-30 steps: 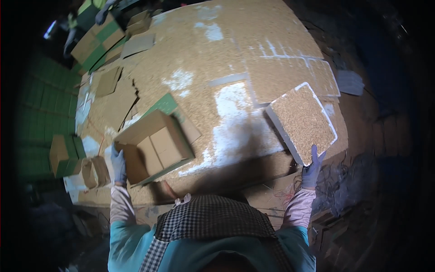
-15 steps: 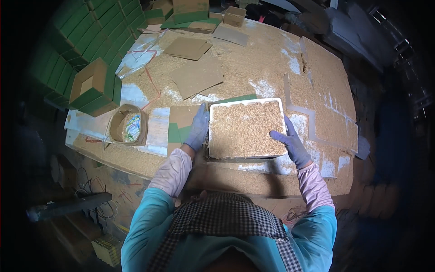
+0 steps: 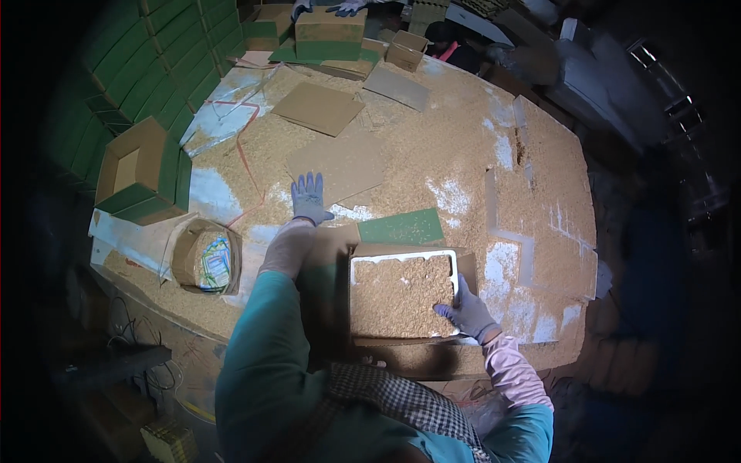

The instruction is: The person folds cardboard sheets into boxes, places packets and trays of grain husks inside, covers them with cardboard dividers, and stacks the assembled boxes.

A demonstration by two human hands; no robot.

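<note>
A white tray (image 3: 401, 301), filled level with tan shavings-like material, sits in or just over a cardboard box with a raised green flap (image 3: 401, 228). My right hand (image 3: 471, 312), in a grey-purple glove, grips the tray's right side, thumb over the filling and fingers against the outer wall. Farther forward and to the left, my gloved left hand (image 3: 310, 201) reaches out with fingers spread and nothing in it. It is at the near edge of a flat cardboard sheet (image 3: 340, 162); whether it touches the sheet I cannot tell.
On the left stand an open green-and-brown box (image 3: 143, 174) and a round container (image 3: 185, 255) holding small printed packets (image 3: 214, 262). Stacked green boxes (image 3: 123, 69) rise behind. At the far edge, another person's gloved hands (image 3: 347, 8) are at a box (image 3: 330, 35). Loose shavings cover much of the table.
My left hand has let go of the tray and moved forward and left. The tray, still in my right hand, has come down nearer me. Another person's hands have appeared at the far box.
</note>
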